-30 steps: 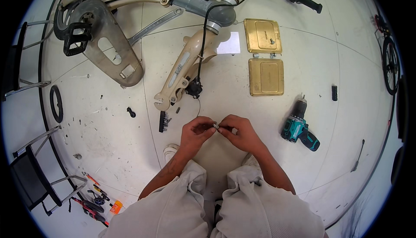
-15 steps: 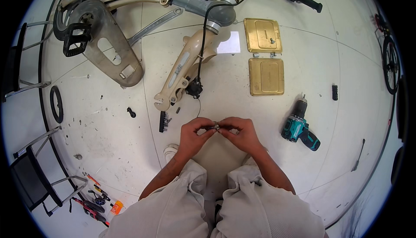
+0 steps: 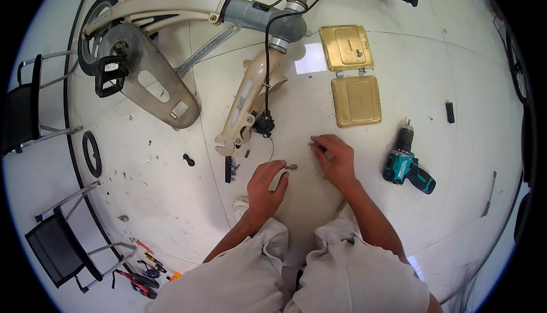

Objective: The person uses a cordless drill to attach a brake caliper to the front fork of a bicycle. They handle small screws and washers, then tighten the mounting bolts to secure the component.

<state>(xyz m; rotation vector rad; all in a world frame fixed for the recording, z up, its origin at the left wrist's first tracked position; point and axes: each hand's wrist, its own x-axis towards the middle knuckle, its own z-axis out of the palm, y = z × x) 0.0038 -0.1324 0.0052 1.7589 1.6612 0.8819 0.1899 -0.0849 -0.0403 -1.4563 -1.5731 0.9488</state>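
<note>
Head view, looking straight down: the person sits on the white floor (image 3: 171, 199), knees at the lower edge, both hands out in front. The left hand (image 3: 266, 185) has its fingers (image 3: 283, 175) pinched shut on a small metal bolt (image 3: 291, 167), which pokes out just past the fingertips, probably held that way to keep the tip free. The right hand (image 3: 337, 159) is apart from it, fingers curled closed around a slim dark tool (image 3: 318, 145) whose end sticks out on the thumb side; what kind of tool it is stays too small to tell.

Just beyond the left fingers lies the cream fork (image 3: 246, 105) of a folding bicycle frame (image 3: 171, 6), laid flat so its lower end faces the person, with a thin black cable (image 3: 266, 74) running down to a brake part (image 3: 264, 125). Beside those fingers, on the outer side, sits one black bit holder (image 3: 229, 169).

Counting the rest: two brass floor hatches (image 3: 356, 101) beyond the right fingers, one teal cordless drill (image 3: 405, 164) near them on the outer side, lying down within easy reach. Two black chairs (image 3: 54, 244) stand far out past the left hand, one pedal (image 3: 109, 76) on the crank, and a scatter of hand tools (image 3: 145, 270) low on the left.
</note>
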